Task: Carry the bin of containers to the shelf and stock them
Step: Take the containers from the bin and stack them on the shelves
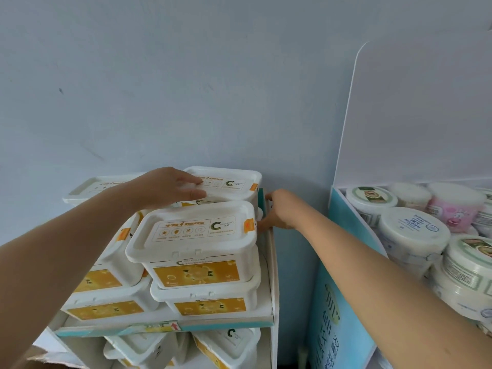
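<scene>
Left hand [170,187] flat, grip open, on rear C-logo container [234,182]; right hand [279,211] by front container [191,235], grip unclear.

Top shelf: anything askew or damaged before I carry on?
Yes. The shelf's front lip looks buckled, its printed strip wrinkled and uneven. The left stack of containers sits angled to the right stack; no spill visible.

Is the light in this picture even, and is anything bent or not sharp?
Head view: soft, even light, no hard glare on the front container. Head view: the wide lens seems to bow the white display board at right. Head view: the front container's label is fairly sharp; the round tubs at the edge look softer.
</scene>
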A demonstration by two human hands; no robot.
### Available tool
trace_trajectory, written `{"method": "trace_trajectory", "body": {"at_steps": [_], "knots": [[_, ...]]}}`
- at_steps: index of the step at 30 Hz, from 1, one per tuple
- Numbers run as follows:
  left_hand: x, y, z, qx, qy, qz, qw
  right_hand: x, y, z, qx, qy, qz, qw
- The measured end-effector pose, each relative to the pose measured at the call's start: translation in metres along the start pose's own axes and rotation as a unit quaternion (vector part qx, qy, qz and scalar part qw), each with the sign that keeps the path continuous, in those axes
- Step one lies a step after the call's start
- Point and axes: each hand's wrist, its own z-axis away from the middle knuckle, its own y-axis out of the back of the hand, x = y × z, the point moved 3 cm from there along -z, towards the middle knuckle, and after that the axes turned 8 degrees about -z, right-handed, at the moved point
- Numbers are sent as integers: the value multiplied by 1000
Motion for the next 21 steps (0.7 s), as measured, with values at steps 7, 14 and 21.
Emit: {"method": "trace_trajectory", "body": {"at_steps": [7, 14, 21], "knots": [[3, 0, 3, -4, 16, 16, 1000, -1, -9, -18, -40, 34, 47, 998], [9, 1, 4, 6, 18, -1, 1000, 1, -5, -20, -31, 60, 46, 997], [1, 3, 5, 13, 13, -21, 1000, 2, 4, -39, -43, 49, 52, 997]]}}
